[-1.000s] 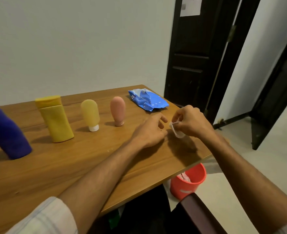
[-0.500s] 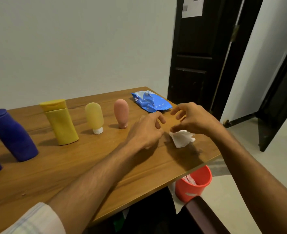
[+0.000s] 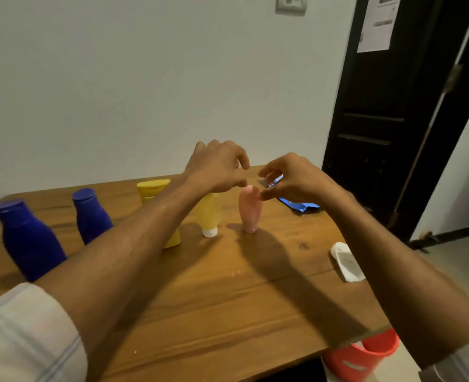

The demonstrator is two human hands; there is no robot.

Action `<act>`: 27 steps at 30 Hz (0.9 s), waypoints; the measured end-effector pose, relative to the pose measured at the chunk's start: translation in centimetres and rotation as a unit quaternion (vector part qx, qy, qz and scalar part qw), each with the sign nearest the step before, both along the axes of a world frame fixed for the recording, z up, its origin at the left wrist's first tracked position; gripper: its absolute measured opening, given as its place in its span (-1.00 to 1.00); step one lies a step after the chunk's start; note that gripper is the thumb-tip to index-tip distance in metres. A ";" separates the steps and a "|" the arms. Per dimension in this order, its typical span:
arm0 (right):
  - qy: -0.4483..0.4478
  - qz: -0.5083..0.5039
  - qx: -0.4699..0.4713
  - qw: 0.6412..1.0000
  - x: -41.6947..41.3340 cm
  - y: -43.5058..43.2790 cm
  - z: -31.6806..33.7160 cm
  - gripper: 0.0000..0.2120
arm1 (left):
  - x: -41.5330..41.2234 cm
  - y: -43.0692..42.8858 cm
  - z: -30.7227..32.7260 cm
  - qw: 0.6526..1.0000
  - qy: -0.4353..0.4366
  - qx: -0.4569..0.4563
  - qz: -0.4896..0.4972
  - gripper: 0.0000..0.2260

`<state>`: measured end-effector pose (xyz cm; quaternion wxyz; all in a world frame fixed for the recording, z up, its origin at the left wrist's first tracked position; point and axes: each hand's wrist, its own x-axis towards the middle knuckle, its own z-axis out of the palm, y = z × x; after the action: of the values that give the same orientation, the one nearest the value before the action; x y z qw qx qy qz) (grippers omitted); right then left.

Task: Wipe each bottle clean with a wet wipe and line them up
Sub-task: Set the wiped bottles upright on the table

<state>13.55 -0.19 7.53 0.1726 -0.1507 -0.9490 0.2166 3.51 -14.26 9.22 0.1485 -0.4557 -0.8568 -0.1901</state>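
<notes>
Over the far half of the worktop (image 3: 227,299) I saw both hands raised, and neither held anything. The left hand (image 3: 218,168) hung above the pale yellow bottle (image 3: 210,213), its fingers loosely curled, with thumb and forefinger apart. The right hand (image 3: 291,180) was just beside it, fingers likewise loosely bent, its thumb tip at the rounded top of the pink bottle (image 3: 250,213); I could not tell whether it touched. Those two bottles stood upright side by side. Further left in the same row stood the yellow bottle (image 3: 152,188), partly hidden behind the left forearm, then a small blue bottle (image 3: 91,216) and a large blue bottle (image 3: 29,238). The crumpled wet wipe (image 3: 346,261) lay near the worktop's right edge, well apart from both hands. The blue wipe pack (image 3: 299,206) lay behind the right hand, and a red bucket (image 3: 365,354) sat on the floor by the near right corner
</notes>
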 end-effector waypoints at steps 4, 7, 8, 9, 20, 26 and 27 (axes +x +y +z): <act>-0.074 0.005 0.021 0.997 -2.4 0.8 0.7 -0.51 | -2.4 2.0 -0.4 0.990 0.013 -0.142 0.008 -0.65; -0.121 0.022 0.034 0.992 -3.7 0.9 1.0 -0.58 | -3.0 3.3 -0.5 0.977 0.010 -0.213 0.005 -0.66; -0.132 0.028 0.034 0.990 -4.2 0.9 1.0 -0.61 | -3.1 3.8 -0.4 0.974 0.007 -0.226 0.004 -0.68; -0.140 0.034 0.034 0.989 -4.5 0.8 1.0 -0.63 | -3.2 4.2 -0.3 0.972 0.004 -0.236 0.003 -0.70; -0.120 0.025 0.025 0.992 -9.0 4.3 4.1 -0.77 | -6.7 7.9 3.0 0.973 0.042 -0.225 0.041 -0.77; -0.080 0.025 0.038 0.996 -13.5 5.8 4.2 -0.74 | -10.3 9.9 3.3 0.970 0.062 -0.220 0.085 -0.82; -0.073 0.023 0.037 0.996 -14.1 5.9 4.1 -0.74 | -10.8 10.1 3.1 0.969 0.065 -0.222 0.090 -0.83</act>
<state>-0.58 5.71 11.60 0.1030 -0.1377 -0.9696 0.1739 -7.32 -4.14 12.36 0.1156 -0.4100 -0.9034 0.0485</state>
